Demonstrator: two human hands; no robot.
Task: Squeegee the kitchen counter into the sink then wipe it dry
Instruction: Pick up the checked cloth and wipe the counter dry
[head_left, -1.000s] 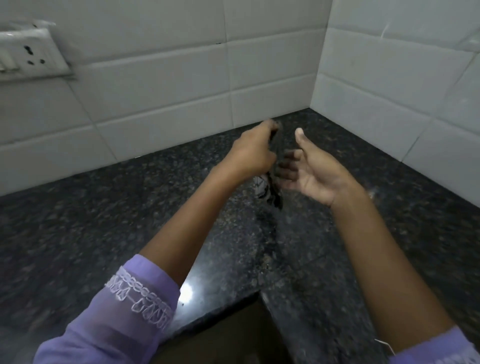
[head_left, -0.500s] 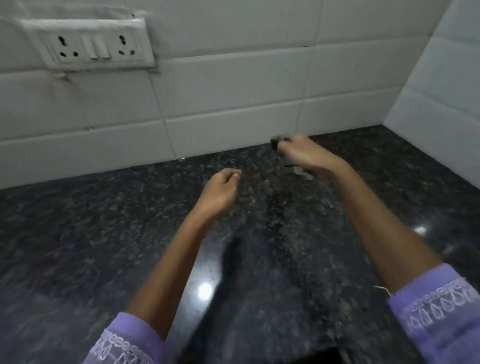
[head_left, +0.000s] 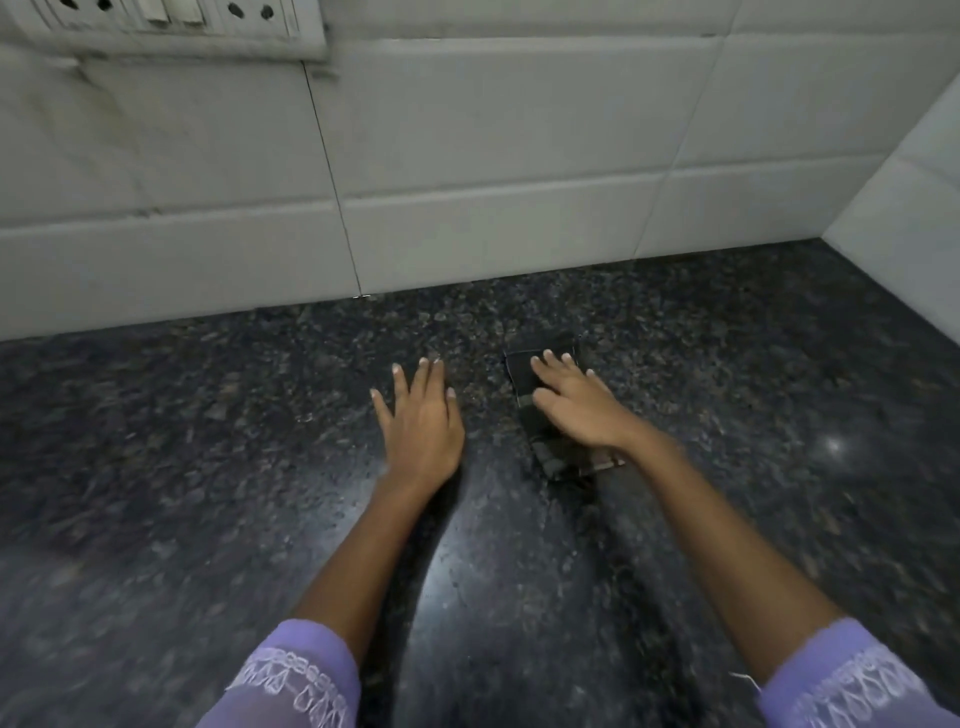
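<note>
Right grip (head_left: 569, 402) lies flat, fingers straight, pressing the dark folded cloth (head_left: 558, 415) onto the tabletop (head_left: 208, 467); left grip (head_left: 421, 415) beside it rests relaxed. Cloth looks soft, light; pinch an edge.

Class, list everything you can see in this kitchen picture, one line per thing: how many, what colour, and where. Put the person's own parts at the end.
Cloth: one, dark with paler stripes, folded flat on the counter under the right hand.
Counter: one, dark speckled granite, filling the lower part of the view, with glossy reflections.
Wall tiles: several, white, behind the counter and along the right side.
Socket and switch plate: one, white, on the wall at the top left, partly cut off.
Sleeves: two, lilac with white embroidery, at the bottom edge.
Left hand: one, fingers spread flat on the bare counter.
Right hand: one, fingers straight, pressing on the cloth.
</note>
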